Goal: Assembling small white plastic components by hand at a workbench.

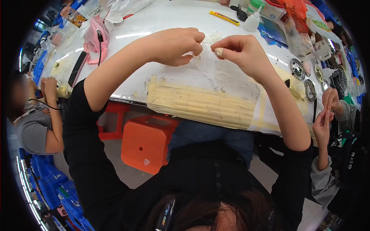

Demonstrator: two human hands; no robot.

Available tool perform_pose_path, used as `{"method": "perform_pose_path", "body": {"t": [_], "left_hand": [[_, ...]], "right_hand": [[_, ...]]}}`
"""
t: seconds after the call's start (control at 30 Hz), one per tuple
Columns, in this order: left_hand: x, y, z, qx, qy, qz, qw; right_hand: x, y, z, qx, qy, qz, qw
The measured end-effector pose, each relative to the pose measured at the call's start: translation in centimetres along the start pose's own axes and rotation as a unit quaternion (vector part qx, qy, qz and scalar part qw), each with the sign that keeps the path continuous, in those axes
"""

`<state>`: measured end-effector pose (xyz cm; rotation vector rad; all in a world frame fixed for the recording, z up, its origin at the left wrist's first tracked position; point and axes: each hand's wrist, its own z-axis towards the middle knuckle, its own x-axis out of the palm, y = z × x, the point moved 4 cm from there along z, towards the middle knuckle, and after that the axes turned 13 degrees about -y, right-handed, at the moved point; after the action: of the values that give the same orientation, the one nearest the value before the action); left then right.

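Both my hands are over the white tabletop (pixel 154 86), a small gap between them. The fingers of my left hand (pixel 175 47) are bent in a pinch, palm down, near a tiny shiny piece I cannot make out. My right hand (pixel 246 56) has thumb and forefinger pinched together, with something pale at the thumb tip too small to name. Just beyond the gap lies a small heap of tiny white bead-like pieces (pixel 212 37). More white bits are scattered on the table nearer me, below my right hand.
Yellowish tape (pixel 200 102) covers the table's near edge. Farther back lie a yellow cutter knife (pixel 224 18), a white squeeze bottle (pixel 252 22) and keys (pixel 241 14). A pink mesh bag (pixel 96 34) is at left, round metal tins (pixel 297 69) at right. People sit on both sides. An orange stool (pixel 144 146) stands below.
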<state>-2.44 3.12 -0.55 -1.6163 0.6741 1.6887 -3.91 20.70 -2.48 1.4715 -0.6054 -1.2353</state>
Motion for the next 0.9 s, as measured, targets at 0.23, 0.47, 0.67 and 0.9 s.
{"method": "perform_pose_path", "body": {"t": [0.23, 0.47, 0.67, 0.9], "left_hand": [[0.0, 0.6, -0.3, -0.015, -0.071, -0.137, 0.988], [0.1, 1.2, -0.4, -0.051, -0.091, -0.217, 0.971], [-1.0, 1.4, -0.1, -0.042, -0.105, -0.262, 0.958], [-1.2, 1.3, -0.4, -0.036, -0.11, -0.268, 0.957]], "right_hand": [[1.5, 0.3, 1.8, 0.006, -0.05, -0.021, 0.998], [1.9, 1.0, 2.2, 0.023, -0.026, -0.09, 0.995], [1.5, 1.6, 2.4, -0.053, -0.047, -0.126, 0.989], [0.4, 2.0, 1.6, -0.132, -0.09, -0.087, 0.983]]}}
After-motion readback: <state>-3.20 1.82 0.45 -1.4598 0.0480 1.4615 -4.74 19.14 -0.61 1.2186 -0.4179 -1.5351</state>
